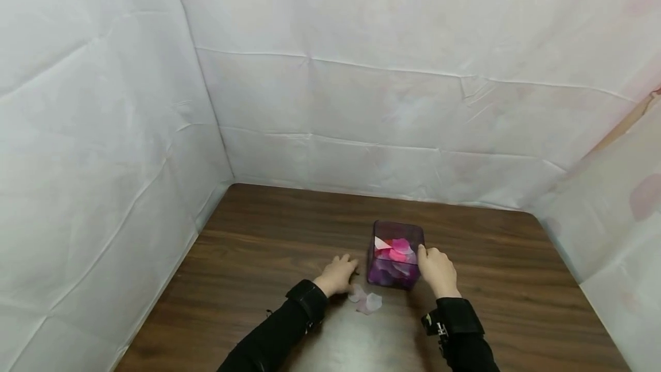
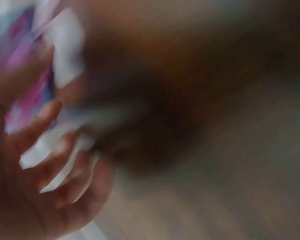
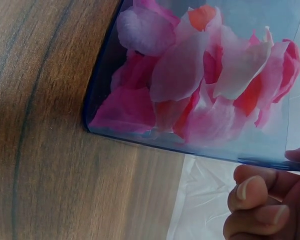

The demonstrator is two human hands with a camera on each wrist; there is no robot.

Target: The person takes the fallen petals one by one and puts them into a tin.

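A see-through purple box stands on the wooden table, holding pink, white and red petals. The right hand grips it at the right side; in the right wrist view the thumb is at one face of the wall, curled fingers at the other. Left of the box, the left hand is low over the table with its fingers loosely bent. Just beside it lie a few pale loose petals. The left wrist view is badly blurred, with a white patch near the fingertips.
The brown wooden table has rounded far corners. White creased sheeting rises behind it and along the left and right sides. Both forearms wear black sleeves and wrist bands.
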